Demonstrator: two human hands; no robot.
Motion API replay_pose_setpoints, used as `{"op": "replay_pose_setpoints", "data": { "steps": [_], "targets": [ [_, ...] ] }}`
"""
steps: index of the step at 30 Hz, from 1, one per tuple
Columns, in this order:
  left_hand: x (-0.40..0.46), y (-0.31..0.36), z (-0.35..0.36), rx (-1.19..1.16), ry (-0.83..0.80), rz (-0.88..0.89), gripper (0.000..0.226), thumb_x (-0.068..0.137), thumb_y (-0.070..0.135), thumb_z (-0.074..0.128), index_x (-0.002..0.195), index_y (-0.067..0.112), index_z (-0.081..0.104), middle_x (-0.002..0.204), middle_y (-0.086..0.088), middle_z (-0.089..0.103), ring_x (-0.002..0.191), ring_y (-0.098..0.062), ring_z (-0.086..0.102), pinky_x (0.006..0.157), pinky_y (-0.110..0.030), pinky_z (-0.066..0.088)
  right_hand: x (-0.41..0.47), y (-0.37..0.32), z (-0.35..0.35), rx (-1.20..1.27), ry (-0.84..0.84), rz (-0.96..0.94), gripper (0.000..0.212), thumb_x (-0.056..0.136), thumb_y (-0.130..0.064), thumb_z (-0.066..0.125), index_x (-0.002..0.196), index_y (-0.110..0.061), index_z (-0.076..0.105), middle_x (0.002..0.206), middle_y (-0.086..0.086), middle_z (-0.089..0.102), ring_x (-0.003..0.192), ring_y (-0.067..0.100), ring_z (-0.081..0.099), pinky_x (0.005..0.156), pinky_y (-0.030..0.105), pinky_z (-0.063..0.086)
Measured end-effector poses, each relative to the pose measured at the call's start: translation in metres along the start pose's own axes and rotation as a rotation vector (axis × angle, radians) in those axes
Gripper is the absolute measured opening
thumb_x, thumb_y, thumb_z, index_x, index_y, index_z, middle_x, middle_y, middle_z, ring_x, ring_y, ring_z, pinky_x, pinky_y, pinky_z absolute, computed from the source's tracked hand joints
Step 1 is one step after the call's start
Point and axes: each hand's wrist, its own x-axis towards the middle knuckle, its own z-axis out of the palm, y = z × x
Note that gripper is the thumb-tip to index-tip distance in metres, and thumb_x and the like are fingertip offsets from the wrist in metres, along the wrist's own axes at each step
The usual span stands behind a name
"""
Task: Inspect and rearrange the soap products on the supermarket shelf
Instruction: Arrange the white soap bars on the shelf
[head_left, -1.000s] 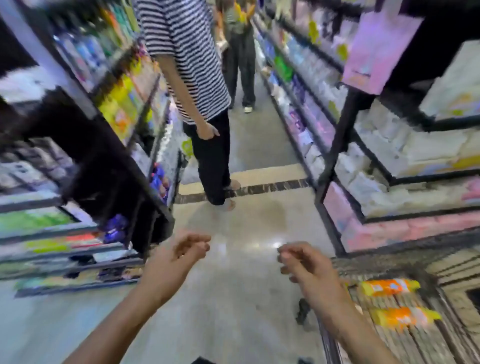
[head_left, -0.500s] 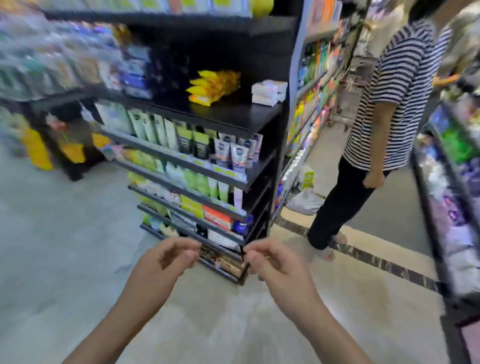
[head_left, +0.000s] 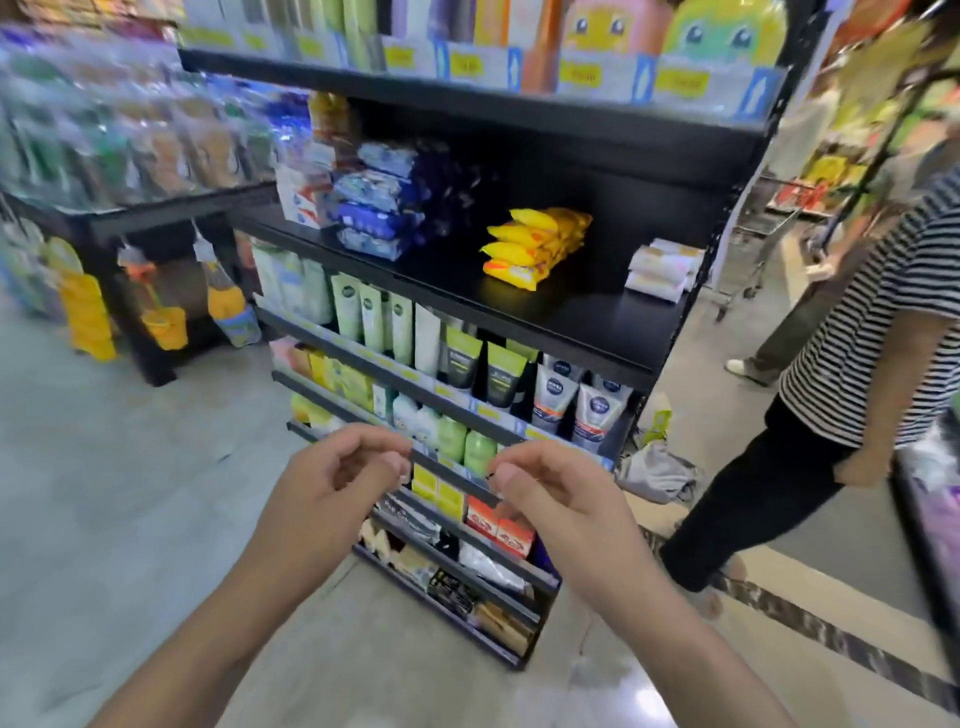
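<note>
With my left hand (head_left: 332, 488) and right hand (head_left: 561, 499) loosely curled and empty, I reach squarely for the yellow packs (head_left: 535, 244) at frame centre.

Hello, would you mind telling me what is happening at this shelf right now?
A person stands in front of a black supermarket shelf, with both hands raised and holding nothing. The left hand and the right hand hang with fingers loosely curled, short of the products. On the broad shelf sit a stack of yellow soap packs, blue packs and small white bars, all untouched. Another person in a striped shirt stands to the right in the aisle.
</note>
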Motion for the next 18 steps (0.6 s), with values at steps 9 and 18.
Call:
{"op": "replay_pose_setpoints", "data": {
  "steps": [9, 18],
  "targets": [
    [0.148, -0.004, -0.001, 0.082, -0.070, 0.043, 0.021, 0.098, 0.020, 0.066, 0.093, 0.039, 0.074, 0.095, 0.007, 0.076, 0.092, -0.014, 0.071, 0.082, -0.030, 0.057, 0.140, -0.001, -0.003, -0.035, 0.048, -0.038, 0.012, 0.099, -0.031, 0.062, 0.094, -0.036, 0.072, 0.092, -0.007, 0.073, 0.088, 0.014, 0.069, 0.080, 0.031, 0.057],
    [0.260, -0.007, 0.025, 0.115, -0.246, 0.234, 0.017, 0.100, 0.022, 0.063, 0.099, 0.036, 0.073, 0.098, 0.014, 0.072, 0.094, -0.005, 0.067, 0.078, -0.019, 0.054, 0.221, 0.011, -0.011, -0.137, 0.191, -0.031, 0.018, 0.098, -0.027, 0.065, 0.091, -0.042, 0.071, 0.090, -0.010, 0.073, 0.085, 0.014, 0.068, 0.079, 0.035, 0.058]
  ]
}}
